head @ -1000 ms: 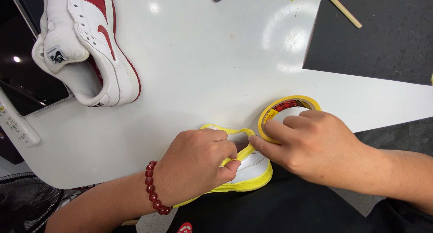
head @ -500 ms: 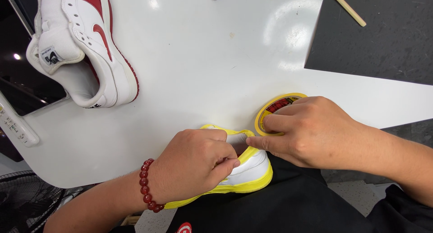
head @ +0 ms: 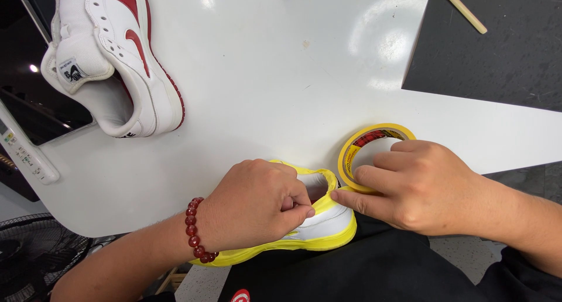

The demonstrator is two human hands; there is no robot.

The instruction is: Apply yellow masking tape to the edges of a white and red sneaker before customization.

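Left hand [head: 257, 205] grips the taped shoe [head: 319, 223]; right hand [head: 418, 185] fingers pinch the tape roll [head: 357, 147] beside it; press tape flat along the heel.

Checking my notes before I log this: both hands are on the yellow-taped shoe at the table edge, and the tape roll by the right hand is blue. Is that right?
Not quite: the tape roll is yellow, not blue, as the head view shows. The rest holds: the left hand grips the yellow-taped shoe at the table edge, and the right hand presses on its heel, beside the roll.
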